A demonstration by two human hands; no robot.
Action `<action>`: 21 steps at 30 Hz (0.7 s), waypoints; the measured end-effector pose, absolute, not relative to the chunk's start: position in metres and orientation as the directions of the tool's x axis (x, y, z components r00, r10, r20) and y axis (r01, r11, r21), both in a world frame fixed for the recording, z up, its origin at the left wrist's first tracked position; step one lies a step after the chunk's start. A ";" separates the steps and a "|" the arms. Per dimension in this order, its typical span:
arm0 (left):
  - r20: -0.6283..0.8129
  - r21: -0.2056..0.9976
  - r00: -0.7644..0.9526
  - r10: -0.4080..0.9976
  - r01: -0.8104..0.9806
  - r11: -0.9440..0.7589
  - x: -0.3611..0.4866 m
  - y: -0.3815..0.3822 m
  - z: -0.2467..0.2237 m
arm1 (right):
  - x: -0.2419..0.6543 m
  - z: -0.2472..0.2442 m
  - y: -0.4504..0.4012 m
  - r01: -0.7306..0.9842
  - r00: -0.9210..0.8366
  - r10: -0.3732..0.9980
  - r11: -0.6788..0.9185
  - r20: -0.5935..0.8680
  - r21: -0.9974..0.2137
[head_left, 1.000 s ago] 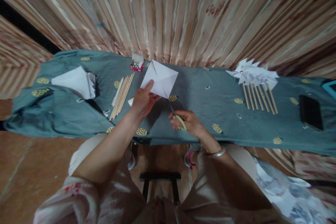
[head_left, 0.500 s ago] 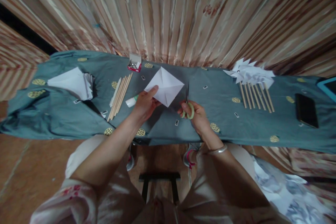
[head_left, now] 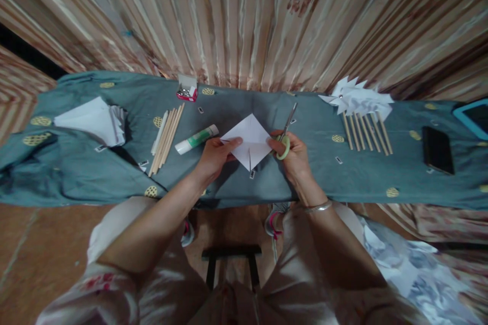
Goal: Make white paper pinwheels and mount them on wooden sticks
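A white square of paper [head_left: 251, 137], turned corner-up with fold lines and slits cut in from its corners, is held over the table. My left hand [head_left: 217, 157] pinches its left corner, thumb on top. With its fingertips my right hand [head_left: 295, 157] touches the right corner. That same hand keeps hold of scissors [head_left: 284, 146] with pale green handles, their blades pointing up and away. Beside my left hand lies a green and white glue stick [head_left: 196, 139].
Left on the green cloth [head_left: 328, 177] are stacked paper [head_left: 89, 119], wooden sticks [head_left: 170, 134] and a red box of small metal pieces [head_left: 187, 90]. Paper pinwheels [head_left: 362, 96] on sticks, a phone [head_left: 437, 150] and a blue-edged tablet [head_left: 473, 114] lie right. A curtain [head_left: 236, 25] hangs behind.
The paper has come lower and been turned, and a slit shows at its near corner. My right hand has moved up to its right corner, the scissors now tilted away. The glue stick is uncovered.
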State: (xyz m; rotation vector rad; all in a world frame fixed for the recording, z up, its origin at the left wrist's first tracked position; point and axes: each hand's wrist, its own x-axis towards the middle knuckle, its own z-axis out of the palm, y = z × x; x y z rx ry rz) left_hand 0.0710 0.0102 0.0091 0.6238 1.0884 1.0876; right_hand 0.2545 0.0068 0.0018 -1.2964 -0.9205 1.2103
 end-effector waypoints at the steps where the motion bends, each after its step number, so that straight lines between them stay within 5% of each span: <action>1: -0.386 0.847 0.066 0.920 -0.370 0.382 0.070 0.010 0.009 | 0.255 0.003 0.007 -0.118 0.190 0.973 -0.108 -0.129 -0.987; 21: -0.416 0.879 0.164 0.894 -0.178 0.442 0.065 0.010 0.012 | 0.263 0.006 0.008 -0.083 0.193 0.980 -0.032 -0.047 -0.996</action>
